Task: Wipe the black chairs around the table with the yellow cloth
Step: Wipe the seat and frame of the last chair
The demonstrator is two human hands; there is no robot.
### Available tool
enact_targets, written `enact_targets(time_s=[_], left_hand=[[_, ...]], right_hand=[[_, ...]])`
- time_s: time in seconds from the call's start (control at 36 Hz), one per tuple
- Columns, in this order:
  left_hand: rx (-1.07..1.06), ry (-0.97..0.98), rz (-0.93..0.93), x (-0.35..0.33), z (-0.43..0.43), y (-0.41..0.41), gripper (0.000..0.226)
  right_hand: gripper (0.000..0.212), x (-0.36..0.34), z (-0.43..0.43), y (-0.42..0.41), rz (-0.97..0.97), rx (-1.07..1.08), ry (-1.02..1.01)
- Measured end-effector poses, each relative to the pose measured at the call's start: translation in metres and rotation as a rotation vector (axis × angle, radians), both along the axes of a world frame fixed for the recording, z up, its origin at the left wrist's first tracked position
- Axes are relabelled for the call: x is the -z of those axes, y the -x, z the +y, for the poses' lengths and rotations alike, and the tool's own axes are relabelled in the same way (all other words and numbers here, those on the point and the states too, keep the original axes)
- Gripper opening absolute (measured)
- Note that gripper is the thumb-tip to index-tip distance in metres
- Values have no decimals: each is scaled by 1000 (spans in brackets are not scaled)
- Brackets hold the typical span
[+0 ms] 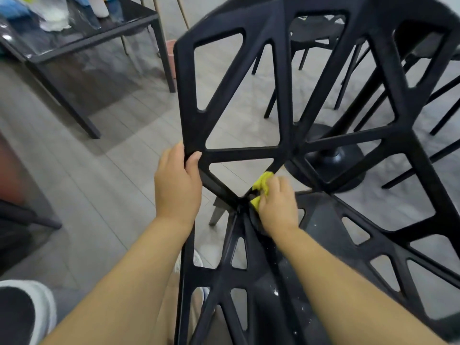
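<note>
Grey floorboards (104, 170) are stretching away under everything, with a glass-topped table (82, 38) sitting up at the far left and more black chairs (311, 43) crowding a round pedestal (333, 158) behind; right up front the black chair (283, 95) is filling the view, its open lattice back standing close to the camera and its seat spreading below to the right. The left hand (178, 185) is wrapping fingers and thumb round the back's left edge, steadying it; the right hand (277, 207) is bunching the yellow cloth (262, 185) in curled fingers and pressing it into the corner where the struts meet the seat. That chair is looking like moulded plastic; I'm judging it stiff, light enough to tip one-handed, and a bit slick, so the outer rim or a thick strut is the place to be holding, not the thin bars. The cloth is looking soft and squashy, good for poking into those tight joints; white specks (276, 292) are dotting the seat, waiting for a wipe.
</note>
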State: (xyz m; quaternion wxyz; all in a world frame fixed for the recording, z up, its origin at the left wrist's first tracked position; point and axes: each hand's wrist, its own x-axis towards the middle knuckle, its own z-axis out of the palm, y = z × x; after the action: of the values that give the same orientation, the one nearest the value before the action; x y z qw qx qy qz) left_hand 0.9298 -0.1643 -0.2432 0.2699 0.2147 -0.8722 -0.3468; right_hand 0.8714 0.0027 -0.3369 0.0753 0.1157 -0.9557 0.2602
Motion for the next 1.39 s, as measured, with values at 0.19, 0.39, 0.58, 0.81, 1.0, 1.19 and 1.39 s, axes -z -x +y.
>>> enact_targets(time_s=[0.19,0.39,0.58,0.81,1.0,1.19,1.39], left_hand=[[-9,-29,19,1,1,-1,21],[-7,-37,55,4,-1,-1,22],[47,-42,86,3,-8,-4,26],[54,-110,142,7,-13,-7,26],[61,-166,139,6,-14,-9,26],[29,-121,141,3,-9,-10,22],[50,258,206,-1,-2,-8,20]], right_hand=[[23,-2,7,-4,-132,-117,-151],[19,-31,-30,-20,-46,-280,-57],[30,-75,-66,-28,161,-264,239],[28,-65,-65,-39,448,-386,405],[34,-56,-70,-25,407,-501,354],[26,3,-12,-23,-148,-165,-149],[33,-9,-10,-20,-145,-120,-156]])
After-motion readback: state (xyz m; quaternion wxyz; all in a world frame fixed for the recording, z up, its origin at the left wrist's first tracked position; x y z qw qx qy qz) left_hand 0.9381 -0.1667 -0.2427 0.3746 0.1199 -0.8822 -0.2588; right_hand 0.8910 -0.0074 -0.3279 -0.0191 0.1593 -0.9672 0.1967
